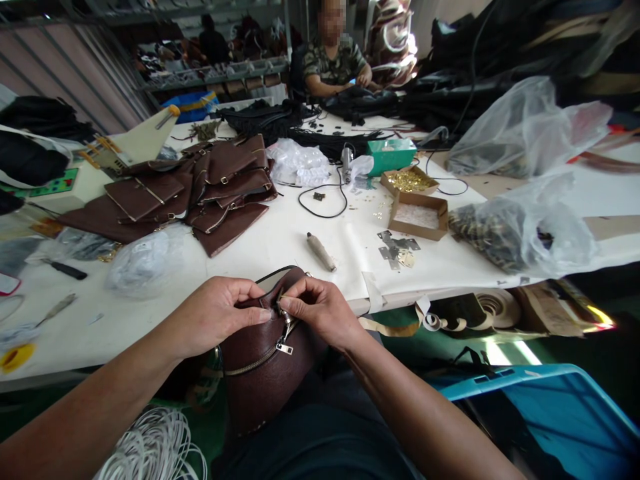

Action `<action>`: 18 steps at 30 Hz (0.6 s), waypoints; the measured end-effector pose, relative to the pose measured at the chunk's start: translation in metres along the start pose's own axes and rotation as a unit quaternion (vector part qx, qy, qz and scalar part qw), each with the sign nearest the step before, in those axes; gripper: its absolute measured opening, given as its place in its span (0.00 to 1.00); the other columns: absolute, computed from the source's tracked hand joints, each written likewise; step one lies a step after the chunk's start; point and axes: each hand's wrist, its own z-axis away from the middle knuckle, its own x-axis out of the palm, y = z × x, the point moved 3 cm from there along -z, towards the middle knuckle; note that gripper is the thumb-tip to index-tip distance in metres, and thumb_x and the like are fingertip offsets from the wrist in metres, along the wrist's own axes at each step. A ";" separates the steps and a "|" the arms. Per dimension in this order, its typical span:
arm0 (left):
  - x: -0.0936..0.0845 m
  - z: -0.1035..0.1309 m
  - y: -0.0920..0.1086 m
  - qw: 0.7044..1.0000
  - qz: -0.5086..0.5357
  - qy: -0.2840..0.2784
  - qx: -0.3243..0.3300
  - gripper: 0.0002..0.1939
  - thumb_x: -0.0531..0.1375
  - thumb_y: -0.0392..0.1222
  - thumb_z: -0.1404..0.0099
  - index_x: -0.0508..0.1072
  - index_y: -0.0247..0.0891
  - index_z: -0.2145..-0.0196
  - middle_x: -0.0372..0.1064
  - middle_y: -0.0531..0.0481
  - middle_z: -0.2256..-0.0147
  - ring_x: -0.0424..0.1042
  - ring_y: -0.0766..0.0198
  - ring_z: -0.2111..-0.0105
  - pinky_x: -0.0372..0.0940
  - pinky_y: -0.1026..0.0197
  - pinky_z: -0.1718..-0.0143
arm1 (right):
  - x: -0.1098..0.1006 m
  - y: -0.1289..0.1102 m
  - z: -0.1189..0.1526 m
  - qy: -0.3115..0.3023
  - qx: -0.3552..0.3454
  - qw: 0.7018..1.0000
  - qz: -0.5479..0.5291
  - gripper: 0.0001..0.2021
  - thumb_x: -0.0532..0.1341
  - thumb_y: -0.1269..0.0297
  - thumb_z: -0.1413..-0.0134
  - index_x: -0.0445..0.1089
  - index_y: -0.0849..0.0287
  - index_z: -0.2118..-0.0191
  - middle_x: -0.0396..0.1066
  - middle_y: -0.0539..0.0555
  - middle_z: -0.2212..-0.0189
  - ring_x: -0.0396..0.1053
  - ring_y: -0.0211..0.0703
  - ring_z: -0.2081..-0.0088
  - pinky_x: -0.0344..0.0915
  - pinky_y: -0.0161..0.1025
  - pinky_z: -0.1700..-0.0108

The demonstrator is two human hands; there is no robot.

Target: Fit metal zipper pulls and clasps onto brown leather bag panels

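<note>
A dark brown leather bag (270, 377) rests on my lap against the table's front edge, with a curved zipper (253, 363) and a metal zipper pull (285, 348) on its front. My left hand (215, 313) pinches the bag's upper edge between thumb and fingers. Beside it, my right hand (320, 308) holds a small metal clasp (281, 305) at the bag's top between thumb and forefinger. The clasp is partly hidden by the fingertips. A wrapped tool handle (321, 252) lies on the table beyond the hands.
Brown leather pieces (230, 180) are stacked at the left. Small boxes (420, 217) of fittings, metal plates (395, 250) and plastic bags (530, 227) lie to the right. A blue crate (575, 380) is at the lower right. Across the table sits a person (335, 63).
</note>
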 end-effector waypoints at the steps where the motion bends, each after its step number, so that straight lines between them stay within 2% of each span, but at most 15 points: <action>1: 0.000 0.000 0.000 1.000 -0.009 0.005 -0.001 0.13 0.70 0.51 0.41 0.82 0.38 0.64 0.80 0.51 0.70 0.74 0.62 0.71 0.64 0.63 0.69 | 0.000 0.000 0.001 0.006 -0.006 1.000 0.009 0.19 0.78 0.50 0.50 0.75 0.59 0.69 0.77 0.50 0.72 0.71 0.38 0.71 0.68 0.37 0.65; 5: 0.002 -0.001 0.002 0.999 -0.040 0.020 0.003 0.13 0.70 0.51 0.40 0.83 0.39 0.63 0.81 0.51 0.69 0.75 0.60 0.70 0.66 0.61 0.68 | 0.003 0.000 0.004 0.043 -0.041 0.995 0.082 0.14 0.74 0.54 0.43 0.74 0.58 0.68 0.77 0.50 0.72 0.71 0.39 0.71 0.67 0.37 0.65; 9: 0.006 -0.001 0.007 0.996 -0.082 0.034 0.019 0.12 0.68 0.50 0.39 0.84 0.40 0.63 0.83 0.52 0.67 0.78 0.57 0.67 0.67 0.61 0.66 | 0.009 0.000 0.008 0.106 -0.093 0.972 0.187 0.11 0.71 0.60 0.40 0.74 0.57 0.70 0.76 0.50 0.73 0.71 0.40 0.69 0.66 0.37 0.64; 12: 0.008 -0.001 0.008 0.993 -0.104 0.045 0.033 0.13 0.67 0.51 0.38 0.83 0.41 0.61 0.84 0.52 0.64 0.79 0.56 0.64 0.68 0.60 0.63 | 0.013 0.004 0.009 0.139 -0.126 0.958 0.217 0.09 0.70 0.62 0.39 0.74 0.57 0.70 0.76 0.50 0.71 0.72 0.41 0.68 0.66 0.38 0.62; 14: 0.009 0.000 0.007 0.990 -0.120 0.062 0.039 0.12 0.68 0.51 0.38 0.82 0.41 0.62 0.83 0.53 0.66 0.79 0.56 0.64 0.68 0.61 0.63 | 0.013 0.006 0.009 0.133 -0.135 0.957 0.221 0.09 0.70 0.62 0.39 0.74 0.57 0.69 0.76 0.49 0.71 0.72 0.41 0.67 0.67 0.37 0.62; 16: 0.008 0.003 0.005 0.989 -0.127 0.070 0.043 0.12 0.68 0.51 0.37 0.82 0.42 0.62 0.82 0.54 0.66 0.79 0.57 0.64 0.68 0.62 0.62 | 0.010 0.003 0.010 0.094 -0.145 0.958 0.227 0.09 0.70 0.62 0.38 0.75 0.57 0.68 0.77 0.50 0.70 0.73 0.41 0.67 0.68 0.37 0.62; 18: 0.007 0.007 0.003 0.990 -0.118 0.061 0.045 0.12 0.67 0.52 0.35 0.82 0.43 0.61 0.83 0.55 0.64 0.80 0.58 0.62 0.68 0.62 0.61 | 0.004 -0.008 0.012 0.054 -0.185 0.950 0.245 0.07 0.73 0.60 0.39 0.77 0.56 0.64 0.78 0.51 0.66 0.75 0.43 0.63 0.71 0.39 0.58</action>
